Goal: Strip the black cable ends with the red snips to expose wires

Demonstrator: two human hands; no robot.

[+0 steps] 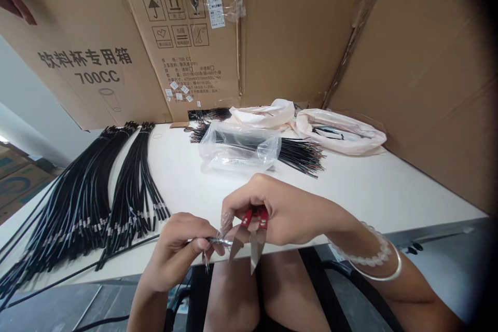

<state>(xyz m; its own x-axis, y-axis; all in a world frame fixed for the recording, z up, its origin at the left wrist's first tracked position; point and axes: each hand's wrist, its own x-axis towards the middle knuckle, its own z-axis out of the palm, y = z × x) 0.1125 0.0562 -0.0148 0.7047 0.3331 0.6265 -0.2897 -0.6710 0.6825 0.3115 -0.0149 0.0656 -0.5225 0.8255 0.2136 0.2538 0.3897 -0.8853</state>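
At the table (373, 187) front edge, both hands work close together. Left hand (177, 251) pinches a thin black cable (78, 272) by its metal tip (218, 240), thumb and forefinger closed on it; the cable runs off left along the table edge. Right hand (284, 212) is closed around red-handled snips (252, 233), blades pointing down and apart (open V), hanging just below the fingers. Right forefinger and thumb also touch the metal tip, so the tip sits between the two grips, just left of the snip blades, not between them. Right wrist has a bead bracelet (369, 254) and a silver bangle (385, 272).

Left on the table: two bundles of black cables (78, 202) with silver bands, fanned toward the edge. Behind the hands: a clear bag (239, 148) lying over a cut wire bunch (299, 155), bare ends pointing right. Further back, two pinkish bags (338, 129). Cardboard boxes (187, 36) wall the rear and right side.
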